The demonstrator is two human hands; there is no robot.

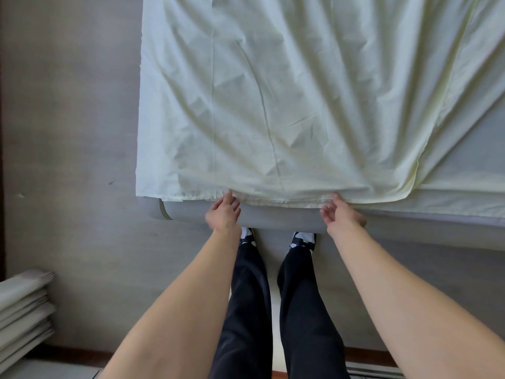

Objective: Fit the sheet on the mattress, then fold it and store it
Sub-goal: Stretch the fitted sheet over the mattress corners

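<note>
A pale yellow-green sheet [287, 99] lies wrinkled over a grey air mattress [273, 217] on the floor. The sheet's near hem runs along the mattress's front edge, leaving the grey side wall and the near left corner bare. My left hand [222, 213] pinches the hem left of centre, fingers curled at the edge. My right hand [340, 213] grips the hem further right, where creases fan out from it. To the right, a fold of the sheet is bunched and lies back over itself.
I stand at the mattress's near side, my legs and shoes [302, 237] against its wall. Grey floor [71, 132] stretches to the left. A stack of folded pale sheets or panels [24, 305] sits at the lower left. A wooden strip runs along the bottom.
</note>
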